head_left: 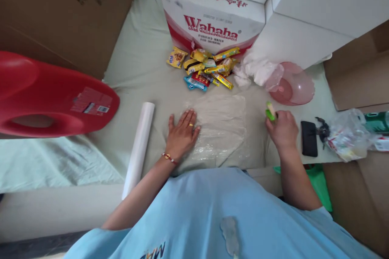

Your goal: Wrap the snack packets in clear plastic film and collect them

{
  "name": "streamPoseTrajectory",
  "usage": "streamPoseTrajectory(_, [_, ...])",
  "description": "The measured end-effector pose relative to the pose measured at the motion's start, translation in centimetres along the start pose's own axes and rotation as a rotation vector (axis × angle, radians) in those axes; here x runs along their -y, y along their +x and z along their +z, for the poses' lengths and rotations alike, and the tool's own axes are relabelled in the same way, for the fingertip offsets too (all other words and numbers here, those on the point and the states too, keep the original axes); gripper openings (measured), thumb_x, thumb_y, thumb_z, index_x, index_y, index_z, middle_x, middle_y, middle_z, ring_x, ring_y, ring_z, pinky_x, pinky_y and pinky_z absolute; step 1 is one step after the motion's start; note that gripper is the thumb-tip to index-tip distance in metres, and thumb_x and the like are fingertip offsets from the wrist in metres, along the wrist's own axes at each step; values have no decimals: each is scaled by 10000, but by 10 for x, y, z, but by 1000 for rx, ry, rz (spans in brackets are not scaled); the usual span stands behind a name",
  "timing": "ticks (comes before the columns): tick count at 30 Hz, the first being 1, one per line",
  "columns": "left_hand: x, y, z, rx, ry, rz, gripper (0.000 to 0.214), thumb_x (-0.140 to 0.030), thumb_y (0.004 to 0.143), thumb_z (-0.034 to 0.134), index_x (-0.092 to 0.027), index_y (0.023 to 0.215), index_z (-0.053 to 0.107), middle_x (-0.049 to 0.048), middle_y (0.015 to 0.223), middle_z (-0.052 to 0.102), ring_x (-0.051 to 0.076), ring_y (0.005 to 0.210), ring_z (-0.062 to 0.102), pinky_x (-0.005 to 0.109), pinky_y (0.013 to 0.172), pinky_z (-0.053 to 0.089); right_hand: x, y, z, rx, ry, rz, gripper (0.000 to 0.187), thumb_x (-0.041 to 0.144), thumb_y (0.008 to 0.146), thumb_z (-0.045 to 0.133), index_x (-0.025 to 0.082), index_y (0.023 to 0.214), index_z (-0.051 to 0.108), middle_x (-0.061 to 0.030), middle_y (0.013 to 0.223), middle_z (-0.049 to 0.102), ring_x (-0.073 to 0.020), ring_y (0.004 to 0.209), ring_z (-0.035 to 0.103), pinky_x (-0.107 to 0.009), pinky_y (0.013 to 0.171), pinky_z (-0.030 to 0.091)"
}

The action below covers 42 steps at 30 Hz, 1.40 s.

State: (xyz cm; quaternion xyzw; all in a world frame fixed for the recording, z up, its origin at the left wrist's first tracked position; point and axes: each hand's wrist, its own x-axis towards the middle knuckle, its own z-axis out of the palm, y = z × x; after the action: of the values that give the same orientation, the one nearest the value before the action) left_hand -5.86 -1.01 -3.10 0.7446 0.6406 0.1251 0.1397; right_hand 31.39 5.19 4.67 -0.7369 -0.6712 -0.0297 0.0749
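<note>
My left hand [182,133] lies flat with fingers stretched out on the left edge of a thin transparent plastic sheet [223,123], which is spread on the pale bed cover. To the right of the sheet, my right hand [283,129] is closed round a small green-and-cream object [270,111]. Its upper end sticks out past my thumb, while the rest is hidden in the fingers, so its kind cannot be made out. Beyond the sheet is a pile of small snack packets [209,66], mostly yellow, some blue and red. A white roll [139,145] lies left of my left hand.
A white-and-red water carton [212,20] stands behind the snacks. Crumpled white plastic [261,68] lies against a pink bowl [299,85]. A black phone [309,139] and a plastic bag [348,135] are at right. A large red jug [54,93] fills the left.
</note>
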Motion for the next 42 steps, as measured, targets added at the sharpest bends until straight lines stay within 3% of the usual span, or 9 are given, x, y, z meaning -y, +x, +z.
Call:
streamPoseTrajectory(5, [0, 0, 2, -15, 5, -3, 638, -471, 1107, 297, -214, 1690, 321, 113, 1733, 369, 300, 1609, 357, 648, 1340, 6, 21, -16, 15, 327, -21, -172, 415, 356, 903, 698, 188, 1274, 619, -153, 1300, 622, -291, 1061, 651, -339, 750, 512])
streamPoseTrajectory(8, [0, 0, 2, -25, 8, 2, 641, -473, 1104, 303, -212, 1688, 326, 115, 1730, 376, 300, 1606, 363, 641, 1341, 17, 19, -14, 20, 401, 78, -159, 464, 343, 891, 737, 179, 1306, 610, -167, 1345, 623, -296, 1064, 686, -368, 817, 557])
streamPoseTrajectory(11, [0, 0, 2, -29, 13, 5, 640, -473, 1102, 301, -214, 1687, 331, 117, 1728, 379, 303, 1606, 364, 642, 1339, 25, 7, -9, 20, 396, 132, -182, 460, 289, 898, 711, 192, 1338, 622, -163, 1325, 669, -318, 1112, 703, -405, 899, 574])
streamPoseTrajectory(16, [-1, 0, 2, -30, 18, 0, 635, -475, 1104, 299, -211, 1679, 348, 114, 1727, 385, 303, 1603, 368, 641, 1337, 35, -31, -2, 11, 316, 226, -223, 749, 252, 882, 678, 207, 1592, 444, -160, 1447, 648, -334, 1264, 671, -468, 1027, 561])
streamPoseTrajectory(22, [-2, -1, 0, -29, 30, -3, 626, -477, 1106, 292, -210, 1666, 373, 118, 1724, 389, 296, 1603, 367, 626, 1337, 38, -61, 1, 8, 415, 136, -286, 552, 252, 901, 655, 220, 1450, 611, -132, 1413, 659, -318, 1210, 685, -442, 1015, 562])
streamPoseTrajectory(32, [-3, 0, 0, -22, 35, -9, 635, -482, 1104, 285, -195, 1663, 375, 123, 1726, 388, 299, 1603, 365, 631, 1337, 36, -31, -6, 9, 507, -53, -273, 593, 340, 952, 652, 236, 1524, 536, -144, 1416, 656, -317, 1106, 715, -381, 828, 561])
streamPoseTrajectory(36, [-3, 0, 0, -10, 20, -14, 638, -479, 1104, 272, -205, 1674, 355, 117, 1734, 372, 291, 1610, 351, 627, 1339, 33, -32, 4, -9, 394, -80, -202, 598, 335, 920, 651, 226, 1501, 560, -156, 1377, 671, -342, 1106, 709, -404, 828, 561])
streamPoseTrajectory(39, [-3, 0, 1, -5, 33, -44, 655, -489, 1094, 299, -216, 1690, 319, 111, 1747, 345, 299, 1637, 290, 642, 1333, 31, -23, 14, -19, 244, 38, -135, 644, 368, 887, 680, 207, 1498, 558, -171, 1375, 670, -372, 1175, 680, -459, 902, 565])
streamPoseTrajectory(42, [-3, 1, 1, 7, 48, -66, 675, -500, 1081, 326, -232, 1700, 296, 104, 1755, 326, 319, 1657, 225, 675, 1322, 31, 13, 16, -22, 254, 281, -274, 656, 352, 877, 693, 224, 1503, 544, -138, 1398, 673, -342, 1243, 653, -462, 1016, 542])
